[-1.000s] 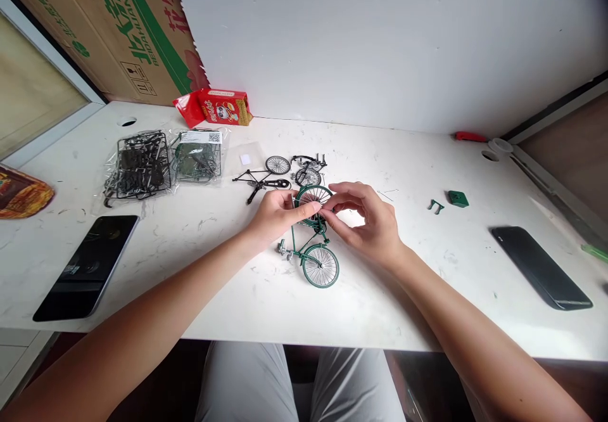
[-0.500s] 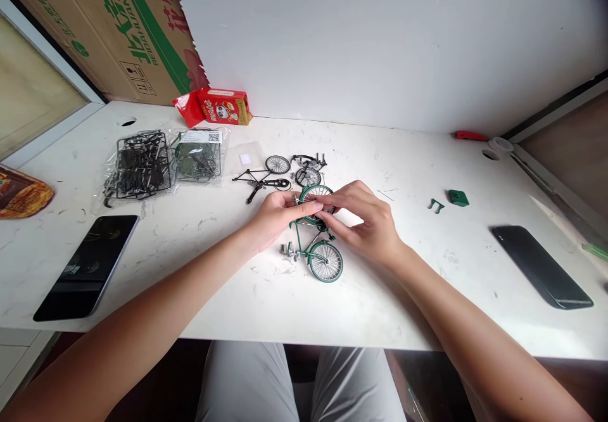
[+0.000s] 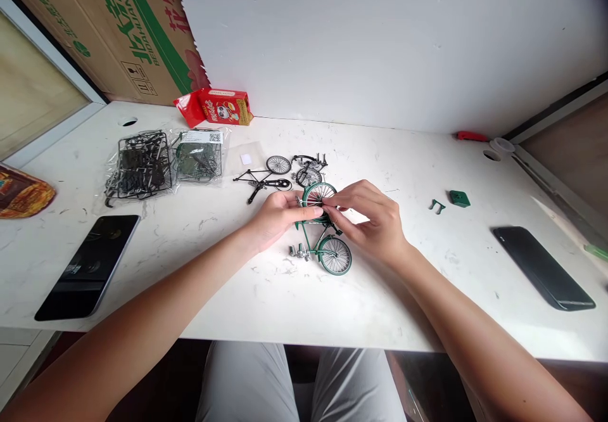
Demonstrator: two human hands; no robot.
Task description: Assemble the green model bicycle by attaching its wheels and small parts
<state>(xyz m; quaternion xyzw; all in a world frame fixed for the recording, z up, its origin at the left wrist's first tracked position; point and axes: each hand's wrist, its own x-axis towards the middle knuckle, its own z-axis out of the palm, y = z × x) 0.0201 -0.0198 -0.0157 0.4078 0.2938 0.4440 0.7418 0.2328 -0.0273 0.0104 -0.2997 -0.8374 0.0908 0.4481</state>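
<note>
A small green model bicycle (image 3: 313,235) is held on its side above the white table, handlebar end toward me. My left hand (image 3: 280,216) grips it near the rear wheel (image 3: 319,195), thumb laid across the frame. At that wheel's hub, the thumb and fingertips of my right hand (image 3: 373,216) are pinched together; whether a small part sits between them is hidden. The front wheel (image 3: 335,255) and the silver-and-green handlebar (image 3: 299,252) hang free of both hands.
Behind my hands lie a black model bicycle frame (image 3: 261,182) and black wheels (image 3: 278,165). Bagged parts (image 3: 142,165) and a red box (image 3: 227,106) are farther left. Phones (image 3: 88,267) (image 3: 541,268) flank me. A green block (image 3: 459,198) and a green bracket (image 3: 437,205) lie right.
The model bicycle has turned slightly, its front wheel swinging to the right and a little away from me. Both hands stay at the rear wheel, the right one shifted slightly right.
</note>
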